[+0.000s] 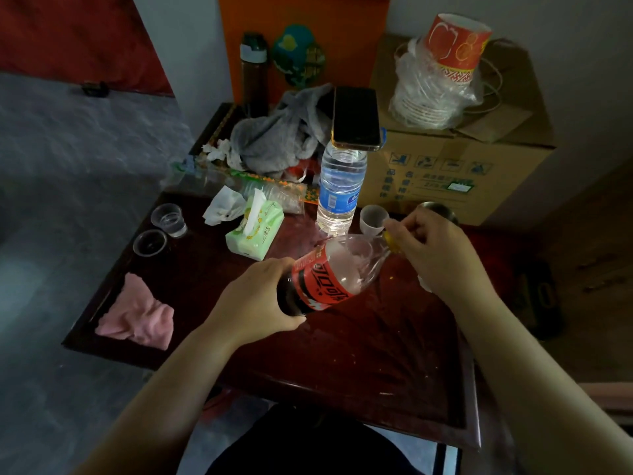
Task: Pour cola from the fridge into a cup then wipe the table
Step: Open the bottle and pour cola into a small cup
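Observation:
A cola bottle (329, 275) with a red label lies tilted over the dark red table (342, 354), neck pointing right and away. My left hand (255, 299) grips its dark lower end. My right hand (435, 248) is closed around the yellow cap (394, 243) at the neck. A small clear cup (371, 219) stands just beyond the cap, beside my right fingers. A pink cloth (137, 315) lies crumpled near the table's left edge.
A water bottle (339, 190) with a phone (356, 118) resting on it stands behind the cup. A tissue pack (255, 229), two small plastic cups (159, 231), a grey cloth (274, 135), a thermos (254, 73) and a cardboard box (462, 159) crowd the back.

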A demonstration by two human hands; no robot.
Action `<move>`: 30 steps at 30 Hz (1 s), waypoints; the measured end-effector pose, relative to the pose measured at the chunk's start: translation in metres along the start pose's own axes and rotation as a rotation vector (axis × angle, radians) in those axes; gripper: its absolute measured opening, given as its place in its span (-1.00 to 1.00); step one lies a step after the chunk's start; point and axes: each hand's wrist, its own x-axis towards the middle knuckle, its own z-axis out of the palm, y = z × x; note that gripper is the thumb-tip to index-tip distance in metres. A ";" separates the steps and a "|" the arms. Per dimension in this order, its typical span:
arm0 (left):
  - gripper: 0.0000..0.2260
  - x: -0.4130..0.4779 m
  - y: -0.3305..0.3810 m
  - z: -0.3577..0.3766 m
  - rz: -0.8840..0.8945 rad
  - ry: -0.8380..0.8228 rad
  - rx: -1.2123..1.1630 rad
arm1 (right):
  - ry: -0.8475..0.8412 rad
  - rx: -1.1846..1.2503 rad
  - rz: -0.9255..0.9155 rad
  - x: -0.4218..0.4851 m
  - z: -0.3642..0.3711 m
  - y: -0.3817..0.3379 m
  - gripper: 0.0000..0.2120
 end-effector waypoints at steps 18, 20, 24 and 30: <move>-0.65 0.020 -0.007 -0.020 0.113 -0.218 -0.160 | -0.160 0.286 -0.282 0.004 -0.012 -0.001 -0.80; -0.63 0.024 -0.007 -0.024 0.115 -0.269 -0.195 | -0.170 0.294 -0.278 0.005 -0.017 -0.003 -0.80; -0.61 0.027 -0.005 -0.028 0.082 -0.313 -0.213 | -0.189 0.218 -0.190 0.008 -0.024 -0.004 -0.86; -0.39 0.020 0.007 -0.024 0.055 -0.085 0.097 | 0.048 -0.174 0.034 0.006 -0.012 -0.005 -0.66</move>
